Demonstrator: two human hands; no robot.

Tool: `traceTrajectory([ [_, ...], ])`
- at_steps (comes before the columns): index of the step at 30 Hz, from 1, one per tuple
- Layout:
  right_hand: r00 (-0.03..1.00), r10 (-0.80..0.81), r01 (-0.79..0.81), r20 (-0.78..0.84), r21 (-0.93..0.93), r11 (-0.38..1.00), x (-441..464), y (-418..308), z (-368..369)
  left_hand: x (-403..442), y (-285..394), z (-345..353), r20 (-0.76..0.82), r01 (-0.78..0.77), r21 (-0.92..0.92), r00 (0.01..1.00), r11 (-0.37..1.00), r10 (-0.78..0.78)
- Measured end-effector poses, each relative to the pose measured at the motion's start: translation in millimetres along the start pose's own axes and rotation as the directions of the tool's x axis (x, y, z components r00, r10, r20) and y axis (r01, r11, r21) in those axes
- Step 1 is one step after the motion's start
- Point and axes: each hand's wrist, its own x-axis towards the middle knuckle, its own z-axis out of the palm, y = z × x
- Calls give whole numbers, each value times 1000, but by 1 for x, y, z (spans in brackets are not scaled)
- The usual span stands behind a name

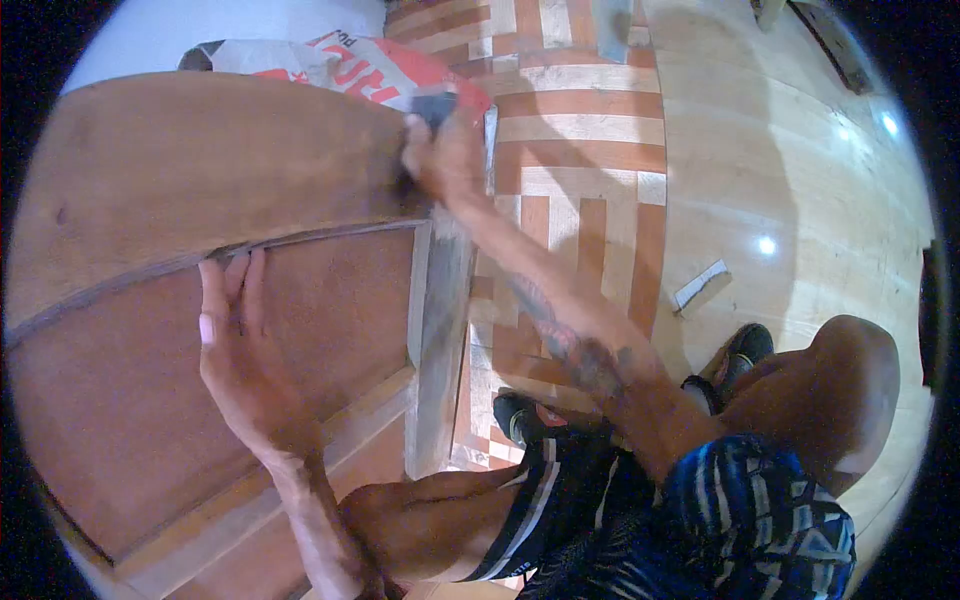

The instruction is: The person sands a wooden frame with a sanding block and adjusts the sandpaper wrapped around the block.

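A wooden piece with a curved brown top board (230, 140) and a reddish-brown recessed panel (320, 300) fills the left of the head view. My right hand (445, 150) is closed around a dark grey block (434, 108) at the board's right end; motion blurs it, and I cannot tell whether the block touches the wood. My left hand (245, 350) lies over the panel with its fingers stretched out. Its fingertips reach the lower edge of the top board, and the tips are partly hidden there.
A red and white printed bag (365, 70) lies behind the board. Striped tiles (580, 120) and pale tiles (720, 160) cover the floor. A small whitish offcut (702, 286) rests near my shoe (750, 350). My knees are close to the wooden piece.
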Motion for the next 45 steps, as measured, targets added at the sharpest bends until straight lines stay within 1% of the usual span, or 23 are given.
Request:
traceTrajectory([
  [1,1000,-10,10,-5,-2,1000,2,8,2,0,-9,-3,-6,-80,-47,997,996,80],
  [2,962,194,-192,195,-28,981,-8,-53,-2,-1,-17,-2,-14,-152,-95,988,984,152],
  [4,995,-8,21,100,-132,991,-36,-123,22,-3,25,10,-87,112,-224,987,968,-135],
  [5,988,-48,79,149,-212,974,-38,-146,20,-2,30,18,-135,199,-318,958,927,-252],
  [8,996,-86,85,-30,-50,995,-37,-104,19,-2,10,1,-39,57,-199,997,978,-67],
  [12,975,212,-220,-63,-172,960,-21,43,-24,-2,1,-1,-59,-88,-117,995,989,82],
  [15,999,29,-37,-31,-297,954,-30,44,-6,0,3,9,-74,-74,-55,995,996,70],
  [16,992,103,-93,68,-142,985,-37,-10,-8,-2,6,7,-60,-33,-89,998,996,27],
  [18,981,67,-44,180,-129,991,-64,-78,18,-4,14,9,-80,71,-189,993,979,-87],
  [20,987,-55,91,150,-242,966,-70,-83,31,-2,23,17,-141,144,-331,970,933,-200],
  [22,997,-66,75,51,-202,976,-69,-76,8,-2,18,13,-97,64,-224,991,972,-88],
  [23,995,56,-42,82,-160,986,-60,-59,-10,-2,14,11,-77,11,-180,997,984,-25],
  [26,908,407,-380,102,-216,900,-44,98,-27,0,4,1,-62,-4,-38,998,999,2],
  [29,992,118,-125,-46,-190,974,-47,27,-26,-3,2,2,-52,-38,-89,998,995,34],
  [30,996,61,-62,68,22,998,-46,-23,-28,-3,6,4,-82,26,-145,996,989,-38],
  [32,955,245,-225,167,-126,966,-65,-81,3,-3,19,13,-137,155,-267,971,951,-197],
  [35,984,-17,41,176,-133,990,-64,-81,4,-3,19,6,-1,184,-343,981,921,-196],
  [36,986,-77,89,149,-78,993,-61,-77,1,0,18,1,36,147,57,988,987,-149],
  [37,992,-97,93,80,56,994,-45,-55,-13,3,16,-3,84,71,440,989,895,-120],
  [39,988,153,-147,-7,-316,937,-25,10,-27,2,14,-2,57,20,554,996,832,-62],
  [41,974,219,-225,-56,-125,966,-16,64,-28,-1,8,12,-114,3,49,993,999,2],
  [43,994,94,-102,-50,-189,977,-16,35,-15,-3,7,7,-73,-39,-97,997,995,32],
  [45,985,127,-111,118,-133,985,-30,-46,-7,-3,9,7,-58,36,-260,997,965,-53],
])
